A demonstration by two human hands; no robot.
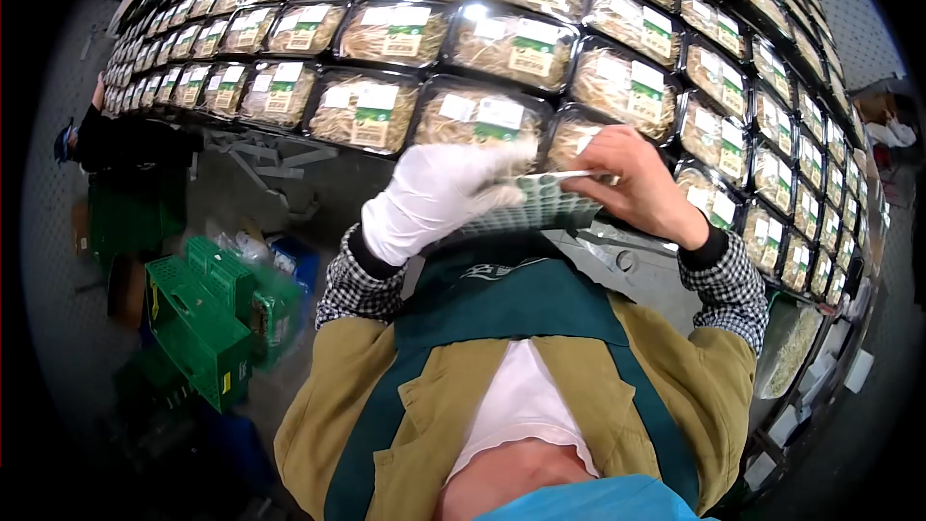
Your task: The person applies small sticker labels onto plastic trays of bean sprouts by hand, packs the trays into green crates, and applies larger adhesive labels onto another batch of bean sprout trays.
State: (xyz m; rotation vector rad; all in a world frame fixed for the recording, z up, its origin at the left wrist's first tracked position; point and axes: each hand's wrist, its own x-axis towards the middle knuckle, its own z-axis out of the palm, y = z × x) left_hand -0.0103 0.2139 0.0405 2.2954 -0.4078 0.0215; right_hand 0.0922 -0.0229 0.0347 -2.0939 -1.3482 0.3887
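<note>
My left hand (439, 198), in a white glove, reaches in front of my chest. Its blurred fingers stretch to the right, and the thumb stands apart from them by the left end of a green-and-white patterned sheet (550, 205), which looks like a label sheet. Bare, my right hand (632, 183) pinches that sheet's upper right edge between thumb and fingers. Just beyond both hands is a black tray (477, 116) of pale, stringy food, with white and green labels on its clear top. Another such tray (576, 138) is partly hidden behind my right hand.
Rows of similar packed trays (395, 31) cover the surface ahead and curve off to both sides. Green crates (198, 323) stand on the floor at left. Another person (130, 145) in dark clothing is at far left. A clear container (789, 352) sits at lower right.
</note>
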